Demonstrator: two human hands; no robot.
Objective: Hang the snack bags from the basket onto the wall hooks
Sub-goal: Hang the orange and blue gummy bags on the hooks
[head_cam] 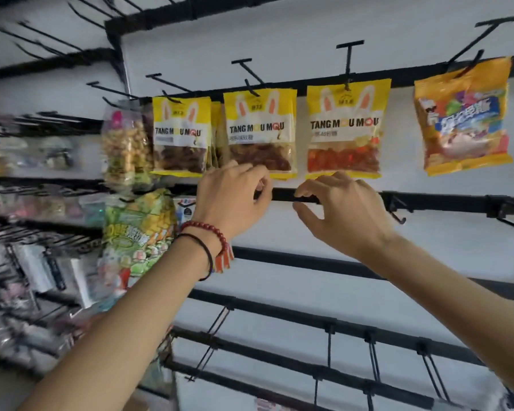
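Several snack bags [260, 129] hanging just above the black rail [442, 200], likely light, soft and crinkly, best pinched at the top seam; left hand [232, 191] and right hand [341, 206] at the rail, fingers curled, grip unclear.

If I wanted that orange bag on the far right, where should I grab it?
The orange bag hangs tilted from a hole in its top edge on a hook. Probably pinch that edge beside the hook, coming from the front, and slide it forward off the prong.
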